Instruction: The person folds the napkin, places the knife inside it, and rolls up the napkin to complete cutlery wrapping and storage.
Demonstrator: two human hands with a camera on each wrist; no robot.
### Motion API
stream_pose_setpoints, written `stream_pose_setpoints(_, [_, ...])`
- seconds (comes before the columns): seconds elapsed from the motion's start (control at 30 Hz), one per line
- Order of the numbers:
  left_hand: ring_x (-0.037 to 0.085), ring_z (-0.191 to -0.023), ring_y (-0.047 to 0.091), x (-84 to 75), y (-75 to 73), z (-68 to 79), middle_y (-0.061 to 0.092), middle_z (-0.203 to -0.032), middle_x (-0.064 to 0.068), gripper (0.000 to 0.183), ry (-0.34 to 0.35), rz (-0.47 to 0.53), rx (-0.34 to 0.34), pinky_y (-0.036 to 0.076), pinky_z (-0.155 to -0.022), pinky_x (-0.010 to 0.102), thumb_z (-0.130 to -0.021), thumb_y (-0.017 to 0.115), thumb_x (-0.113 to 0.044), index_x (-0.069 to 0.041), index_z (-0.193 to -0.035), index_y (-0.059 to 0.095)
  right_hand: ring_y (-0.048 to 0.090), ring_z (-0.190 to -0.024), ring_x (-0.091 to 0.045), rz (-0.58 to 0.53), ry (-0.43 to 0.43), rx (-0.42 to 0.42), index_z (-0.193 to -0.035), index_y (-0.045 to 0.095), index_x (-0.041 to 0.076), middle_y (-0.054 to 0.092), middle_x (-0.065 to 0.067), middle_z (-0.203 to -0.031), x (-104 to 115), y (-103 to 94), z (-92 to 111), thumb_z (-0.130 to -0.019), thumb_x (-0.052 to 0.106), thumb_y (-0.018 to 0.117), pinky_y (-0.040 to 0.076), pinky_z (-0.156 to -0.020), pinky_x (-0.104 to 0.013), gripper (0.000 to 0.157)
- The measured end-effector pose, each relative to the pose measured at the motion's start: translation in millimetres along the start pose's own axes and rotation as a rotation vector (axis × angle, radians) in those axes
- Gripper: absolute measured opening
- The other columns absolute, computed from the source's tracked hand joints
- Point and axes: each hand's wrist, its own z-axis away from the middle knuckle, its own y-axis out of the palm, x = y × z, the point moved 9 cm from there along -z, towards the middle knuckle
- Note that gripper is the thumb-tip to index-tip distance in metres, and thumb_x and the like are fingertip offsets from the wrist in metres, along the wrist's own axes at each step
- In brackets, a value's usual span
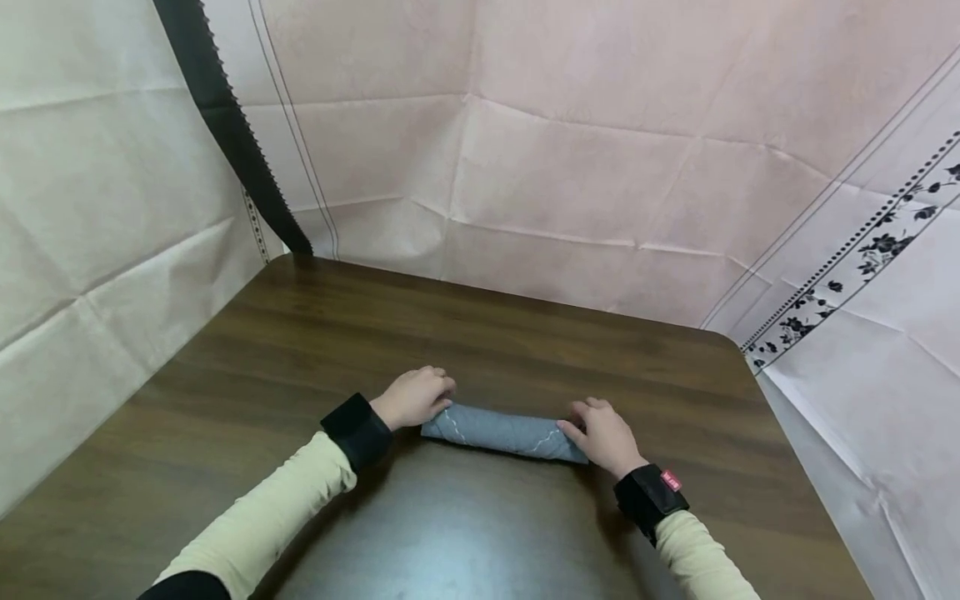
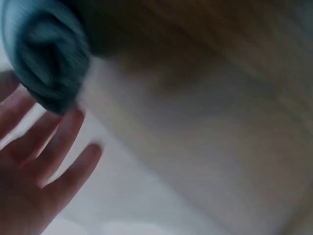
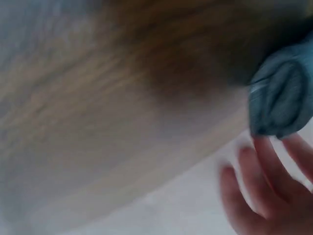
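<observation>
A rolled blue-grey cloth [image 1: 502, 431] with thin white lines lies crosswise on the table, one end at each hand. My left hand [image 1: 417, 397] holds its left end, the thumb along the near side. At the other end, my right hand [image 1: 603, 435] has its thumb over the top and the fingers behind. The left wrist view shows the coiled end of the roll [image 2: 51, 58] with the left fingers [image 2: 63, 139] against its far side. In the right wrist view the right fingers [image 3: 266, 166] touch the spiral end [image 3: 281, 98] from the far side; the thumb is hidden there.
The brown wooden table [image 1: 337, 325] has rounded back corners. Creased pale sheets [image 1: 562, 167] hang behind it and on both sides. A dark strip with a jagged edge [image 1: 232, 133] runs down to the back left corner. Both wrists wear black bands [image 1: 357, 432].
</observation>
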Motion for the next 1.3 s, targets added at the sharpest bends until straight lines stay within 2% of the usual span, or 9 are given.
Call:
stream_pose_setpoints(0.1, [0.022,-0.088,0.059,-37.5,-10.5,9.6,0.063,-0.097,0.009,0.02,0.094,-0.199,-0.113,0.048,-0.072,0.034,-0.083,0.066,-0.017,-0.008,-0.101,0.067,0.056,-0.093,-0.027,0.083,-0.179,-0.13,-0.108,0.066,0.005,0.061,-0.012,-0.1,37.8,-9.8,6.1,-0.078,0.019,0.072,0.046,-0.075,-0.041,0.033])
stream_pose_setpoints(0.17, [0.022,-0.094,0.058,-56.5,-6.8,14.1,0.062,-0.103,0.008,0.024,0.118,-0.29,-0.102,0.049,-0.075,0.035,-0.083,0.066,-0.022,-0.011,-0.104,0.067,0.055,-0.098,-0.027,0.13,-0.274,-0.141,-0.112,0.065,0.008,0.061,-0.012,-0.107,61.3,-6.6,9.8,-0.076,0.02,0.073,0.046,-0.078,-0.043,0.038])
stream_pose_setpoints(0.23, [0.022,-0.095,0.058,-67.1,-0.5,15.3,0.062,-0.104,0.007,0.024,0.114,-0.378,-0.066,0.049,-0.073,0.036,-0.084,0.065,-0.024,-0.014,-0.106,0.066,0.055,-0.1,-0.027,0.194,-0.306,-0.098,-0.115,0.063,0.01,0.06,-0.012,-0.11,76.0,3.2,11.5,-0.075,0.023,0.074,0.047,-0.077,-0.043,0.044])
stream_pose_setpoints(0.37, [0.021,-0.091,0.059,-69.4,10.4,9.3,0.063,-0.101,0.005,0.023,0.06,-0.485,-0.03,0.051,-0.069,0.035,-0.086,0.063,-0.021,-0.014,-0.108,0.066,0.058,-0.097,-0.026,0.373,-0.274,-0.072,-0.116,0.063,0.012,0.061,-0.011,-0.109,84.9,19.8,9.1,-0.07,0.023,0.078,0.05,-0.07,-0.039,0.049])
stream_pose_setpoints(0.53, [0.019,-0.075,0.059,-63.0,16.3,-2.9,0.064,-0.088,0.004,0.017,0.021,-0.422,-0.033,0.049,-0.058,0.027,-0.085,0.061,-0.008,-0.012,-0.1,0.069,0.061,-0.086,-0.026,0.452,-0.27,-0.102,-0.111,0.067,0.012,0.063,-0.01,-0.101,84.2,28.0,1.5,-0.07,0.018,0.078,0.051,-0.058,-0.031,0.043])
stream_pose_setpoints(0.7, [0.018,-0.069,0.058,-48.9,18.4,-22.0,0.063,-0.078,0.003,0.014,-0.015,-0.329,-0.043,0.048,-0.056,0.027,-0.087,0.058,-0.004,-0.013,-0.086,0.07,0.06,-0.074,-0.024,0.429,-0.225,-0.082,-0.111,0.067,0.012,0.062,-0.008,-0.093,70.3,30.3,-14.6,-0.071,0.015,0.077,0.047,-0.047,-0.029,0.041])
stream_pose_setpoints(0.9, [0.02,-0.069,0.06,-24.3,20.4,-53.4,0.062,-0.072,0.005,0.02,-0.074,-0.209,-0.045,0.048,-0.057,0.029,-0.089,0.056,-0.004,-0.011,-0.074,0.067,0.053,-0.056,-0.02,0.4,-0.16,-0.023,-0.11,0.067,0.013,0.06,-0.005,-0.082,44.9,36.9,-41.1,-0.071,0.014,0.077,0.043,-0.046,-0.029,0.04])
stream_pose_setpoints(1.13, [0.023,-0.071,0.062,-1.5,26.2,-75.8,0.065,-0.076,0.009,0.013,-0.14,-0.133,-0.085,0.05,-0.062,0.031,-0.086,0.06,-0.003,-0.006,-0.079,0.071,0.059,-0.059,-0.027,0.334,-0.082,0.016,-0.113,0.066,0.014,0.066,-0.009,-0.098,23.2,44.3,-61.8,-0.072,0.012,0.075,0.045,-0.046,-0.033,0.042])
stream_pose_setpoints(1.3, [0.023,-0.073,0.062,6.1,33.6,-82.1,0.065,-0.077,0.009,0.014,-0.153,-0.125,-0.052,0.05,-0.064,0.031,-0.083,0.061,0.001,-0.008,-0.08,0.072,0.058,-0.061,-0.027,0.298,-0.022,0.061,-0.117,0.063,0.014,0.065,-0.009,-0.102,11.1,52.8,-66.5,-0.075,0.011,0.073,0.045,-0.048,-0.034,0.043])
